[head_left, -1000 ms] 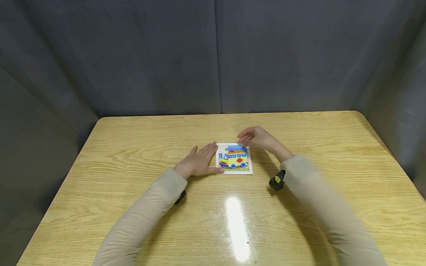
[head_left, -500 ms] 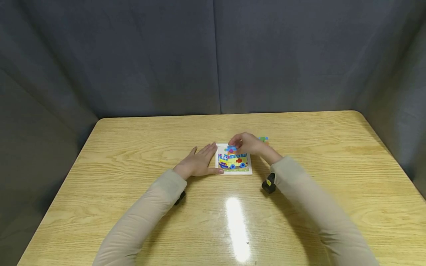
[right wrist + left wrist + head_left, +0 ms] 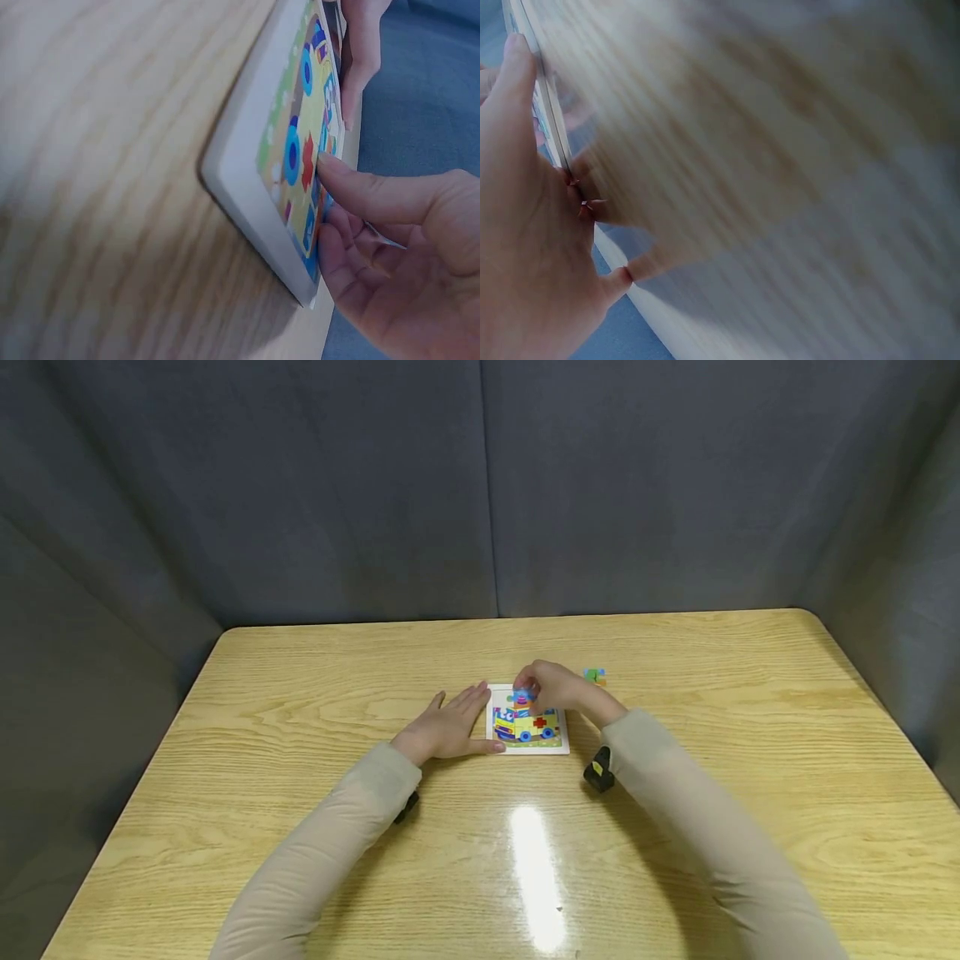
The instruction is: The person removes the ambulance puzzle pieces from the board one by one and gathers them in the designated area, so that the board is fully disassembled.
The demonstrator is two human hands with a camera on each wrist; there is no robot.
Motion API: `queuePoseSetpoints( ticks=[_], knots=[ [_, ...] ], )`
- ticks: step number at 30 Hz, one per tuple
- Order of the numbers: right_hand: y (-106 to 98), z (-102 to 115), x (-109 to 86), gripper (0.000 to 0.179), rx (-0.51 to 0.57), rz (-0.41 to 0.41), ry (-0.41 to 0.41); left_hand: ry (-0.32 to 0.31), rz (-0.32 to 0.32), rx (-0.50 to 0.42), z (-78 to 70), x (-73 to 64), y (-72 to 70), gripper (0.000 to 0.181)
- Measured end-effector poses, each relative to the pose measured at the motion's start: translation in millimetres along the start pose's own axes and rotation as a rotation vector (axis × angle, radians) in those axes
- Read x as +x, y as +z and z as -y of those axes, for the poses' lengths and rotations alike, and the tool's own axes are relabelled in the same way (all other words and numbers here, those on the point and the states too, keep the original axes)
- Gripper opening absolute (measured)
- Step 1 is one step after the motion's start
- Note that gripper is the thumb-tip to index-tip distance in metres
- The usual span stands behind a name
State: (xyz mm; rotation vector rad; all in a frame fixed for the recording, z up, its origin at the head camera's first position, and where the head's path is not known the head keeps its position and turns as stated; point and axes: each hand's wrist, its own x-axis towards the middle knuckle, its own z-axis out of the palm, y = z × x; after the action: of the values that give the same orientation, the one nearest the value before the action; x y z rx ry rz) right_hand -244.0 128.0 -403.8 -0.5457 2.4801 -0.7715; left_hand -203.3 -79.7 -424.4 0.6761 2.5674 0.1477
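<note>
1. The clearest printed mark is a red cross (image 3: 307, 161) on the side of a yellow cartoon bus, the picture on a puzzle board (image 3: 251, 199) with a white border. A small yellow mark (image 3: 597, 768) on the black device (image 3: 598, 780) at the right wrist is too small to read.
2. The puzzle board lies flat near the centre of the head view; a pale patch shows at its upper-left corner.
3. The left grip (image 3: 448, 727) is spread wide, fingers and thumb straight, resting along the board's left edge, with the thumb at the lower-left corner. It pinches nothing.
4. The right grip (image 3: 553, 685) reaches over the board's upper right, nearly closed: thumb and bent fingers pinch at the siren piece (image 3: 522, 696), blue with a pink light, in the upper middle of the picture.
5. A loose piece (image 3: 595, 677), green with blue and orange, lies on the desk (image 3: 300, 668), just above the right wrist.
6. Both forearms, in pale sleeves (image 3: 322, 852), come in from the lower left and lower right of the head view.
7. The desk has light wood grain and rounded far corners; a white glare (image 3: 536, 877) falls at lower centre. Dark grey curtains (image 3: 345, 485) fill the top and sides.
</note>
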Motion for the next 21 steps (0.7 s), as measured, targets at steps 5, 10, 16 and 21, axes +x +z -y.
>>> queuePoseSetpoints(
  ticks=[5, 10, 16, 21],
  knots=[
    [-1.9, 1.1, 2.1, 0.042, -0.012, 0.020, 0.014, 0.002, -0.001, 0.000, -0.6, -0.5, -0.2, 0.095],
    [-2.7, 0.0, 3.8, 0.040, -0.023, 0.027, 0.007, 0.000, 0.002, -0.001, -1.3, -0.7, -0.7, 0.095],
    [-2.3, -0.5, 3.6, 0.028, -0.019, 0.037, -0.030, -0.003, 0.003, -0.007, -1.6, -0.9, -1.3, 0.095],
    [-0.9, 2.7, 2.9, 0.035, -0.007, 0.029, 0.008, -0.005, 0.001, -0.007, -0.6, -0.7, -0.1, 0.095]
  ],
)
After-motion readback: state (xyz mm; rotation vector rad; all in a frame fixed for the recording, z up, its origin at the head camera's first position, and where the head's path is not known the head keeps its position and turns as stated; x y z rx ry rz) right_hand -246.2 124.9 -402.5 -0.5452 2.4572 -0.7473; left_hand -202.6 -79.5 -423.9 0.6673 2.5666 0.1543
